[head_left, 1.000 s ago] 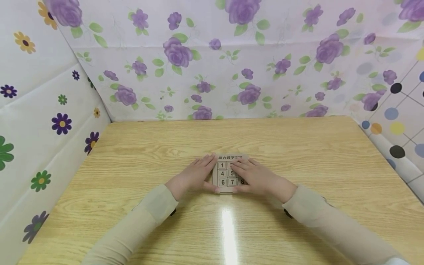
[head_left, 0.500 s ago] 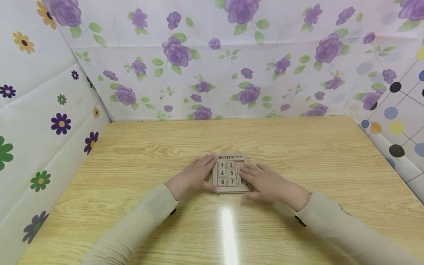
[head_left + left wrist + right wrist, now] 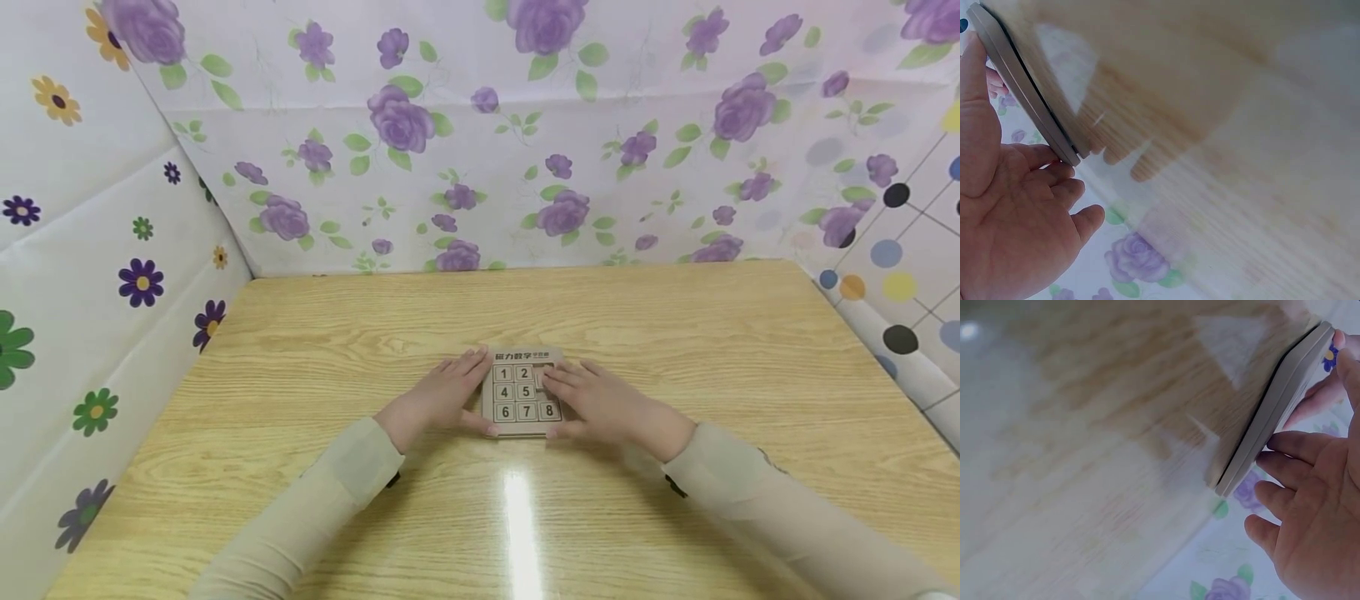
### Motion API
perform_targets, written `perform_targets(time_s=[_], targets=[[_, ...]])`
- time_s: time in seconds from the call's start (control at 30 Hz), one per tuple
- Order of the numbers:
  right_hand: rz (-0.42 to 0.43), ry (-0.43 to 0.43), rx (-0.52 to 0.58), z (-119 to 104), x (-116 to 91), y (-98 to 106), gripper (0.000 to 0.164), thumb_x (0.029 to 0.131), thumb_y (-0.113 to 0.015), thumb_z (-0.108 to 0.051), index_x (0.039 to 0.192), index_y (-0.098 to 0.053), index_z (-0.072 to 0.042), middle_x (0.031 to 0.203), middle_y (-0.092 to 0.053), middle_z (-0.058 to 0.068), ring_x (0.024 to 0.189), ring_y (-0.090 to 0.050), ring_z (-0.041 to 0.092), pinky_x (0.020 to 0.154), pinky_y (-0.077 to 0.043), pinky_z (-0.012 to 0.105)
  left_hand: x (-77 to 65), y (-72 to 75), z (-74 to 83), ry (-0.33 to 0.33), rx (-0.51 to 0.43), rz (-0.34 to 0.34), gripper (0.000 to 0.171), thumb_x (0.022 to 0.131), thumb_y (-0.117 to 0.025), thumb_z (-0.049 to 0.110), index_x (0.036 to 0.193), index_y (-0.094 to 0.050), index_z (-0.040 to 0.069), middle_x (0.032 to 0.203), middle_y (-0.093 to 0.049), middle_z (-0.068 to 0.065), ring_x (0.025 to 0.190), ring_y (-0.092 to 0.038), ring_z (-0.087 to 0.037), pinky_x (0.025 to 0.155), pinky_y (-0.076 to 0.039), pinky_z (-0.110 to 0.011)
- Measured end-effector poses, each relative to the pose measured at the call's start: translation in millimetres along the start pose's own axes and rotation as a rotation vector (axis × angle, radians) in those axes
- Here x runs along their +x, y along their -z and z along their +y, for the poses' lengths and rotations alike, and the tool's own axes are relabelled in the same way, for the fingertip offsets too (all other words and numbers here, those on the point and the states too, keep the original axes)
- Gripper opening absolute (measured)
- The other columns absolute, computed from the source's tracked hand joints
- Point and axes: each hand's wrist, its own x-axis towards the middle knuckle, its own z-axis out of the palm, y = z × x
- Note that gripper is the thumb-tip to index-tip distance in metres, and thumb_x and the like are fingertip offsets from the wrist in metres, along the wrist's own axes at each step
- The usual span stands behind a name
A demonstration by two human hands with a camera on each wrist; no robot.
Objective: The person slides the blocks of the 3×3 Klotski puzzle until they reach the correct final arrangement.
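A number sliding puzzle (image 3: pixel 527 430) with a pale frame lies flat on the table, in the middle of the head view. Tiles 1, 2, 4, 5, 6, 7 and 8 show in it. My left hand (image 3: pixel 441 398) holds the puzzle's left side, thumb by the near corner and forefinger by the far one. On the right column lie the fingertips of my right hand (image 3: pixel 600 406), its fingers nearly straight. They cover most of a tile there, whose number is hidden. The right thumb is by the near right corner. Both wrist views show the puzzle's side edge (image 3: pixel 1025 87) close to the fingers.
The wood-grain table (image 3: pixel 360 325) reflects a bright strip of light in front of the puzzle. A cloth with purple roses (image 3: pixel 401 121) hangs behind it. Patterned sheets flank the table at left (image 3: pixel 90 250) and right (image 3: pixel 900 258).
My right hand first drew back to the right, baring a gap at the top right. It then moved slightly left, and the covered tile slid away from me into that gap. The left hand stayed put.
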Motion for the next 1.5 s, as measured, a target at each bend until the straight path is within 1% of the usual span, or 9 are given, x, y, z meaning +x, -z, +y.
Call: perform_targets(time_s=[0.27, 0.6, 0.7, 0.93, 1.1, 1.27, 1.5], targets=[[-0.006, -0.030, -0.006, 5, 6, 3, 0.081, 0.090, -0.051, -0.057, 0.145, -0.036, 0.000, 0.153, -0.031, 0.015, 0.143, -0.025, 0.034, 0.117, -0.019, 0.054, 1.6, 0.9, 0.3, 0.005, 0.006, 0.007, 0.110, 0.075, -0.067, 0.061, 0.153, -0.012, 0.007, 0.160, -0.008, -0.010, 0.148, -0.008, -0.026, 0.120, -0.014, -0.045], [0.024, -0.021, -0.033, 4, 7, 6, 0.080, 0.089, -0.052, -0.057, 0.143, -0.038, 0.001, 0.151, -0.035, 0.016, 0.141, -0.028, 0.036, 0.116, -0.021, 0.054, 3.5, 2.9, -0.7, 0.004, 0.014, 0.014, 0.111, 0.074, -0.067, 0.063, 0.153, -0.013, 0.007, 0.160, -0.008, -0.010, 0.147, -0.009, -0.026, 0.120, -0.013, -0.045], [0.021, -0.017, -0.044, 1, 6, 4, 0.082, 0.089, -0.051, -0.059, 0.144, -0.038, 0.000, 0.152, -0.034, 0.016, 0.142, -0.027, 0.034, 0.116, -0.021, 0.054, 2.7, 2.8, -0.9, 0.006, 0.014, 0.011, 0.111, 0.074, -0.067, 0.063, 0.153, -0.013, 0.007, 0.160, -0.008, -0.010, 0.147, -0.008, -0.026, 0.120, -0.013, -0.045], [0.015, 0.039, -0.068, -13, 4, 4, 0.080, 0.089, -0.051, -0.058, 0.144, -0.038, 0.000, 0.152, -0.033, 0.015, 0.142, -0.028, 0.034, 0.117, -0.020, 0.052, 0.3, 2.4, -1.1, 0.012, -0.002, 0.007, 0.110, 0.075, -0.067, 0.063, 0.153, -0.012, 0.007, 0.160, -0.007, -0.009, 0.147, -0.008, -0.025, 0.120, -0.012, -0.045], [-0.009, 0.055, -0.045, -23, 4, 3, 0.079, 0.090, -0.051, -0.056, 0.144, -0.038, 0.000, 0.152, -0.033, 0.015, 0.142, -0.026, 0.034, 0.117, -0.021, 0.051, -0.9, -0.9, -1.0, 0.011, -0.011, 0.011, 0.111, 0.074, -0.067, 0.063, 0.153, -0.013, 0.007, 0.160, -0.008, -0.009, 0.147, -0.008, -0.026, 0.120, -0.012, -0.045], [-0.008, 0.077, -0.024, -27, 2, -2, 0.077, 0.091, -0.051, -0.054, 0.143, -0.038, 0.001, 0.151, -0.035, 0.016, 0.142, -0.026, 0.034, 0.117, -0.020, 0.052, -1.0, -2.3, -0.4, 0.007, -0.027, 0.015, 0.110, 0.074, -0.068, 0.063, 0.153, -0.014, 0.007, 0.160, -0.009, -0.009, 0.147, -0.008, -0.026, 0.120, -0.012, -0.046], [-0.004, 0.076, -0.024, -27, 3, -2, 0.076, 0.091, -0.051, -0.053, 0.143, -0.039, 0.001, 0.151, -0.036, 0.017, 0.142, -0.027, 0.034, 0.117, -0.021, 0.052, 1.1, -2.4, -1.5, 0.006, -0.020, 0.012, 0.111, 0.074, -0.067, 0.063, 0.153, -0.012, 0.008, 0.160, -0.008, -0.009, 0.148, -0.008, -0.025, 0.120, -0.012, -0.046]])
